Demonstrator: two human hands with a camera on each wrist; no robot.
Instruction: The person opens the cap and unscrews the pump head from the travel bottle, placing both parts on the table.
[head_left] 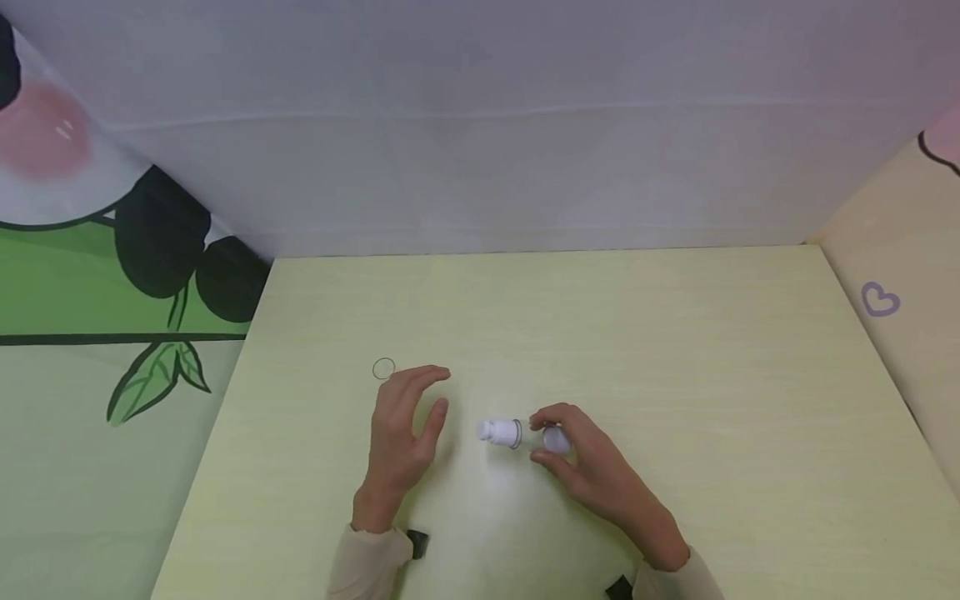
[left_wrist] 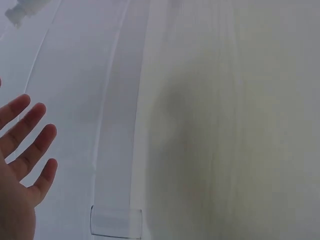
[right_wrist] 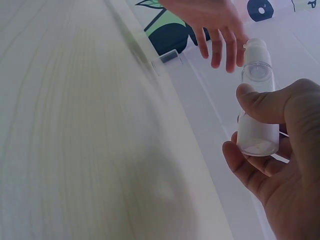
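Observation:
My right hand (head_left: 592, 462) grips a small clear pump bottle (head_left: 501, 432) between thumb and fingers, its white pump top pointing left. In the right wrist view the bottle (right_wrist: 257, 132) shows a whitish lower part, with the thumb across its side. My left hand (head_left: 401, 437) hangs to the left of the pump top, fingers relaxed and apart, holding nothing. Just beyond its fingertips a clear, short cylindrical cap (head_left: 384, 368) stands on the table. The left wrist view shows the left fingers (left_wrist: 32, 152) spread, with the clear cap (left_wrist: 117, 222) at the bottom.
The pale wood-grain table (head_left: 675, 333) reaches back to a light cloth wall (head_left: 525, 175). A panel with green and black drawings (head_left: 161, 242) borders the left side. On the right is a beige panel with a purple heart (head_left: 880, 300).

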